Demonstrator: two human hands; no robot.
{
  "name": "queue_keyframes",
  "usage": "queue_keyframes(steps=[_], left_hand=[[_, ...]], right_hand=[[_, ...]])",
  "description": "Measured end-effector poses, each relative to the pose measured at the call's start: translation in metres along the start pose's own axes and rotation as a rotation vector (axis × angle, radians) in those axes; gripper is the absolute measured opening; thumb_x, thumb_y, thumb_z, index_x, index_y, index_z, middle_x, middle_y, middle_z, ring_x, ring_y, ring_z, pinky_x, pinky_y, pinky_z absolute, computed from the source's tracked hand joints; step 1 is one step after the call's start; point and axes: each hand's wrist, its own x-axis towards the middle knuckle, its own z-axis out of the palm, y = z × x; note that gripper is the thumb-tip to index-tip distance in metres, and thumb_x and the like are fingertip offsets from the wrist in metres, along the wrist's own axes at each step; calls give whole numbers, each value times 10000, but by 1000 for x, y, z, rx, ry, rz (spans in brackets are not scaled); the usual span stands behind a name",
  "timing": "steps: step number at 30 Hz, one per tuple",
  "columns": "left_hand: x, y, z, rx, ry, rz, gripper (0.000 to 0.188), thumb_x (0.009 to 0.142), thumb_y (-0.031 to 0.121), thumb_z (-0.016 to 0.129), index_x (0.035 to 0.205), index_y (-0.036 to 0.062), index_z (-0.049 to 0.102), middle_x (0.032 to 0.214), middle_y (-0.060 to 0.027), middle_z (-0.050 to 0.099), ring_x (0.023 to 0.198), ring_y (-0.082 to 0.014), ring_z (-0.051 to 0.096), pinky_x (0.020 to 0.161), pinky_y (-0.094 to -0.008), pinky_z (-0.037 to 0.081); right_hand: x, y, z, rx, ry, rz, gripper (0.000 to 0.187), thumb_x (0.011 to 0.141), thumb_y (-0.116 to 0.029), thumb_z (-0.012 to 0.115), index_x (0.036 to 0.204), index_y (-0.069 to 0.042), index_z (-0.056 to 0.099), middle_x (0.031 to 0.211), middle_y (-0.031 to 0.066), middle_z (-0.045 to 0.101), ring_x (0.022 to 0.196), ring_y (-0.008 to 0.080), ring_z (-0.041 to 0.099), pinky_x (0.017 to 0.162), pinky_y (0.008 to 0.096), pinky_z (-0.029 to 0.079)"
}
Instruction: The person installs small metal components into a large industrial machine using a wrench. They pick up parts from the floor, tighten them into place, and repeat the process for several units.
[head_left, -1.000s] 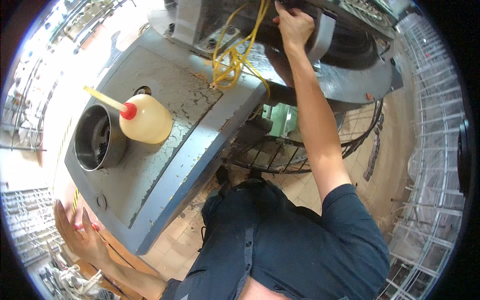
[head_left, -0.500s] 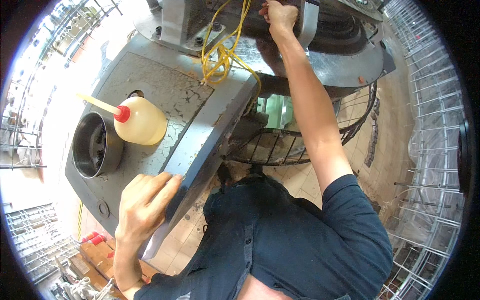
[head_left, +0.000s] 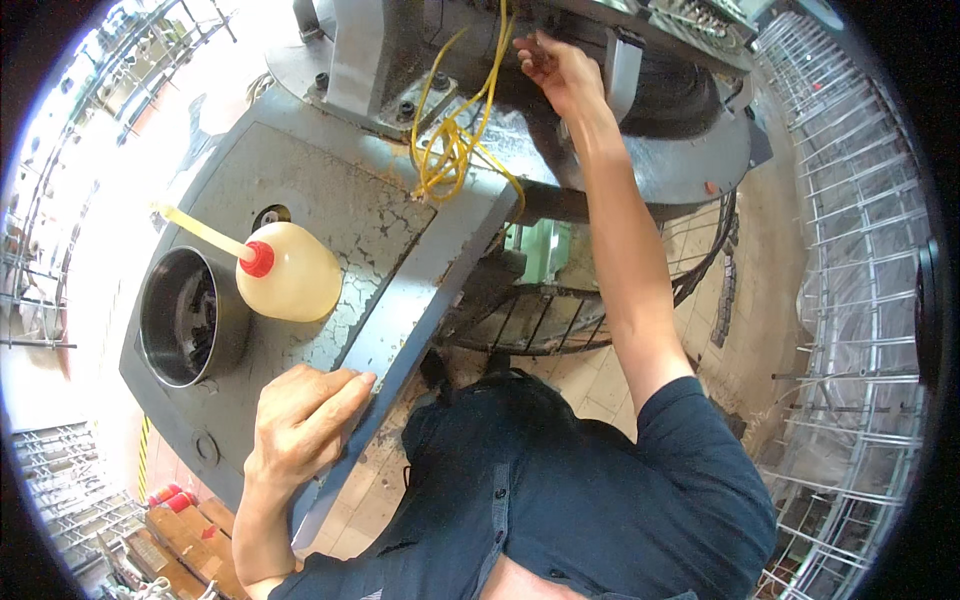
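My left hand (head_left: 305, 425) lies on the blue-grey edge of the machine table (head_left: 400, 325), its fingers curled under. What they close on, if anything, is hidden beneath the palm. Far ahead, my right hand (head_left: 568, 78) reaches in between the table and the upper part of the machine. Its fingers are loosely bent and apart, and I see nothing in them. Left of that hand, a yellow cord (head_left: 447, 165) hangs down and bunches in loops on the table. A squeeze bottle (head_left: 290, 275) of pale yellow liquid, with a red collar and long spout, stands beyond my left hand.
Beside the bottle is a round metal pot (head_left: 230, 325) with dark pieces inside. A black wire guard (head_left: 560, 335) curves below the machine. Wire mesh racks (head_left: 860, 350) line the right side. Wooden boards (head_left: 185, 545) and red cylindrical objects (head_left: 172, 496) are at lower left.
My right hand has drawn back slightly toward me, and its fingers show more. My left hand keeps its place on the edge. The whole view has shifted a little.
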Motion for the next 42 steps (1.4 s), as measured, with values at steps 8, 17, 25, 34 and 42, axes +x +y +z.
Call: queue_keyframes(steps=[8,17,25,34,42], left_hand=[[-1,-1,-8,-38,-22,-64,337,719,-69,742,1052,-15,737,879,-133,721,635,-236,631,570,-343,492],[-1,-3,-9,-80,-48,-62,372,688,-81,734,1051,-1,728,901,-136,733,657,-244,655,585,-350,514],[-6,-3,-15,-115,-78,-68,457,638,-104,740,1081,10,728,932,-144,737,693,-258,675,602,-353,522],[-7,-4,-15,-123,-82,-82,450,651,-91,763,1087,16,730,932,-135,740,699,-253,680,604,-352,523],[-7,-1,-16,-131,-86,-102,436,664,-84,767,1085,19,731,927,-136,742,702,-248,682,607,-348,524]], right_hand=[[-2,11,-7,-819,127,-556,265,957,-217,736,1047,29,771,878,144,789,748,236,761,720,333,589],[-4,19,-9,-989,180,-885,225,895,-37,683,1103,-50,768,954,198,765,895,331,766,766,419,594],[2,17,-14,-1344,170,-738,223,896,-92,705,1097,-87,801,981,201,759,902,367,750,816,435,600],[13,26,-26,-1614,166,-856,177,856,-88,708,1005,-68,802,958,170,763,885,366,742,808,453,593],[18,19,-25,-1626,38,-829,114,864,-102,714,951,-55,769,964,177,755,900,363,729,792,458,576]])
